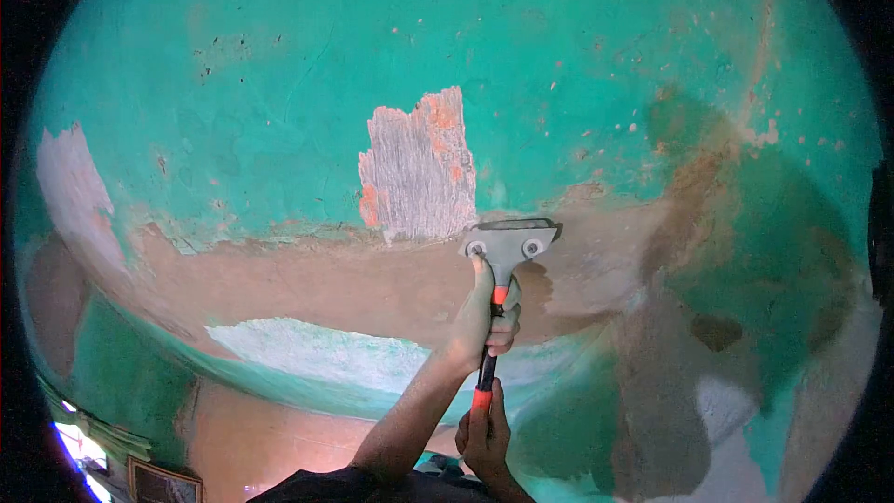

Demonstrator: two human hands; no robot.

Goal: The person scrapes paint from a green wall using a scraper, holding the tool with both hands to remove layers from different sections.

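A wide scraper (pixel 508 237) with a grey head and a black and orange handle is held upright against the wall (pixel 279 56). My left hand (pixel 484 321) is wrapped round the upper handle, its thumb stretched up onto the left part of the head. Lower down, my right hand (pixel 485 433) grips the orange end of the handle. The blade edge lies at the border between green paint and a brown bare band (pixel 372 284). Just left of the head is a pale scraped patch (pixel 419 172) with orange spots.
Another pale patch (pixel 76 182) shows at the far left. Below the brown band runs a whitish peeled strip (pixel 321 349). A framed item (pixel 164 482) and a bright opening (pixel 82 447) are at the lower left. Shadows fall on the wall at the right.
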